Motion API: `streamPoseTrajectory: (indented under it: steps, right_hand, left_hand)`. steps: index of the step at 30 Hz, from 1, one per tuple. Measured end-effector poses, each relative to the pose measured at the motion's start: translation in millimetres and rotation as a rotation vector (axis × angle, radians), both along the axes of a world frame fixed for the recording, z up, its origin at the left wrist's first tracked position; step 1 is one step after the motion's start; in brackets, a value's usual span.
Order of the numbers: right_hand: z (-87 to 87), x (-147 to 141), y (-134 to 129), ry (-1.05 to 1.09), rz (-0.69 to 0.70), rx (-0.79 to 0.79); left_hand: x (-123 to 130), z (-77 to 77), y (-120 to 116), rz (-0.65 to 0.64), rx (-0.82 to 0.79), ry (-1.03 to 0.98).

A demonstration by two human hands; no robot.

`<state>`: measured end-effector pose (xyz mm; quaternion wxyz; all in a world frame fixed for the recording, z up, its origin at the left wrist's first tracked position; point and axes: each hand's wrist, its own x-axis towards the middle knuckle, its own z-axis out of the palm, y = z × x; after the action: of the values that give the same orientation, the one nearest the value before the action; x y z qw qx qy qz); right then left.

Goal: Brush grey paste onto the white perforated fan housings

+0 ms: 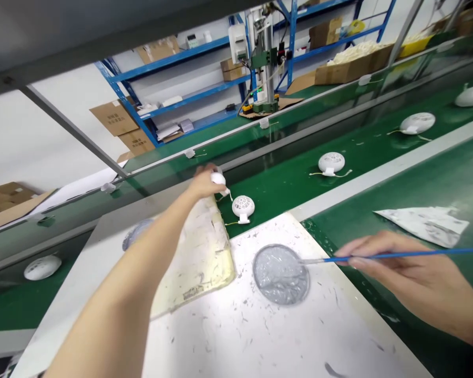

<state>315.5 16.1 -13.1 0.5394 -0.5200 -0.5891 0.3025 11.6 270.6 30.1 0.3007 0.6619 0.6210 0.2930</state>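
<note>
My left hand (205,182) is stretched out over the far edge of a pale foam pad and is closed on a white rounded part (218,180) with a thin wire. Just to the right, a similar white part with a patterned grille (243,207) rests on the green belt. In my right hand (410,278) is a thin blue brush (402,254), pinched between thumb and fingers. Its tip touches the right side of a round dish of grey paste (280,274) on the white board (236,336).
More white parts (331,163) lie along the green belt (284,181), and one (42,267) is at the far left. A stained paper sheet (425,224) lies beyond my right hand. Under my left forearm, a second grey dish (136,233) is partly hidden. A metal bar crosses overhead.
</note>
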Motion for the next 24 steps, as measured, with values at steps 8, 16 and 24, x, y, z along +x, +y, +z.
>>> streamPoseTrajectory:
  steps: [8,16,24]
  right_hand:
    - [1.1,-5.8,1.9,-0.354,0.288,-0.068]
    - [3.1,-15.6,7.7,-0.302,0.331,-0.257]
    - [-14.5,-28.1,13.6,0.263,0.209,-0.538]
  left_hand:
    - [-54.0,18.1,-119.1,0.314,-0.252,-0.947]
    - [-65.8,-2.6,-206.3,0.404,-0.255,-1.357]
    - [-56.0,-10.4,-224.2,0.248,-0.223,-1.181]
